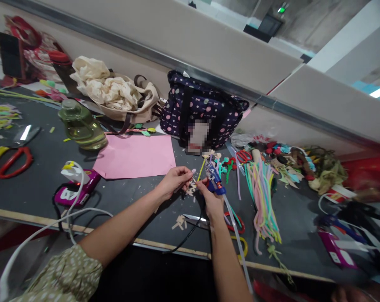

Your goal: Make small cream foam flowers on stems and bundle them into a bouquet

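Observation:
My left hand is closed in a pinch over the dark table, with a small pale piece at its fingertips; its exact kind is too small to tell. Close beside it, my right hand is wrapped round a blue hot glue gun, its nozzle end pointing away from me. A long clear glue stick runs out of the gun's back toward me. Short cut beige strips lie beneath the fingertips, and more cut strips lie nearer the edge. Scissors lie partly hidden under my right wrist.
Pink paper lies behind my left arm. A purple power strip with white cables and a green bottle stand left. Large scissors lie farther left. Behind is a dark patterned bag; pastel pipe cleaners lie right.

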Motion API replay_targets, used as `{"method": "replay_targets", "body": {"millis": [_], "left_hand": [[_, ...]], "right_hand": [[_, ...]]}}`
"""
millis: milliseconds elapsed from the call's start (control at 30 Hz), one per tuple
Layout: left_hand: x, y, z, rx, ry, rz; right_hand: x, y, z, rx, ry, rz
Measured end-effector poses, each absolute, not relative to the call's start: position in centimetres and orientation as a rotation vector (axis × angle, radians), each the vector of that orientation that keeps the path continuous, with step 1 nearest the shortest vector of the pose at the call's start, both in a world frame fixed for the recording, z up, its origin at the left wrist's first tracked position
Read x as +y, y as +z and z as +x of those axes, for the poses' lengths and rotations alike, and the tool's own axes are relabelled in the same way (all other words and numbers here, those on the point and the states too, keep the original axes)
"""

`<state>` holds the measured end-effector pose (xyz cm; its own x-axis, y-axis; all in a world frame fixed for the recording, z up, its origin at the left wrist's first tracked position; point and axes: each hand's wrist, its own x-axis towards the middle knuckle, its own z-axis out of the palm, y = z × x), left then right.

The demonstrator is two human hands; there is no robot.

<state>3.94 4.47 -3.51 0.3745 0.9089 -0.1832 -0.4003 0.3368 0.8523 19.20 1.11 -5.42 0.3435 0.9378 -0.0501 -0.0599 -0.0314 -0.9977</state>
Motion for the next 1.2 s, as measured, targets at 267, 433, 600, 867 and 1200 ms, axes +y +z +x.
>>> {"method": "replay_targets", "body": {"millis": [267,433,600,867,1200], "left_hand": [[3.8,-3.6,4.7,0.826,0.982,0.919],[3.5,-3.8,5.1,0.836,0.945,1.092],[3.4,-3.8,5.1,0.934,1.018,1.38],[3.2,-3.5,4.6,0.974,1.089,1.769],[3.2,-3.4,4.5,1.02,1.156,1.799]], "right_hand": [[1.3,-5.1,19.2,-0.754,1.218,-1.205],[1.2,-5.2,19.3,-0.706,1.339,-1.197],[1.1,-5.2,19.3,-0.734,1.382,-1.191],[0.8,-4.5,19.2,-0.789,1.389,-1.151],[0.8,-4.9,19.3,-0.862,1.371,-1.123]]}}
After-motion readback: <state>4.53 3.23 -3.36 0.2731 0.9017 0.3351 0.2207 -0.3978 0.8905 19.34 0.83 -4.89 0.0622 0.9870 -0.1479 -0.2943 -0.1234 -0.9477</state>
